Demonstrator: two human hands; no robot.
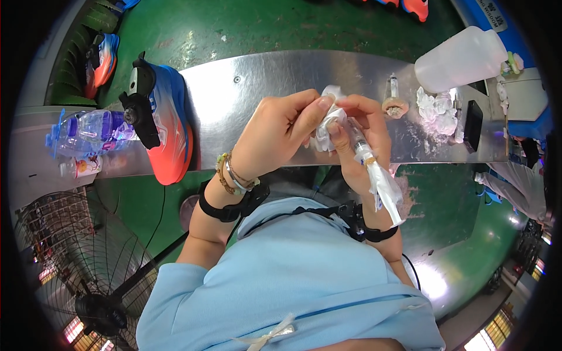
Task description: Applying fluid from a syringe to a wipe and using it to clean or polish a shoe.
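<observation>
Above the metal bench, my left hand [288, 124] pinches a crumpled white tissue or cloth [322, 139] between thumb and fingers. My right hand [370, 124] is closed beside it, its thumb on the same white wad. A clear syringe-like tube [357, 139] lies in my right hand. Its lower end is wrapped in white film or paper [384, 186], which hangs toward my wrist. The innermost fingertips are partly hidden by the wad. To the left, a blue, white and orange sports shoe [170, 123] stands on the bench, a black device at its opening.
On the bench [257, 67] to the right are a translucent white bottle [461, 59], a small brush-like tool [394, 100], crumpled tissue [436, 112] and a black phone-like object [473, 126]. Clear plastic bottles [96, 126] lie at left. A fan [88, 269] stands at lower left.
</observation>
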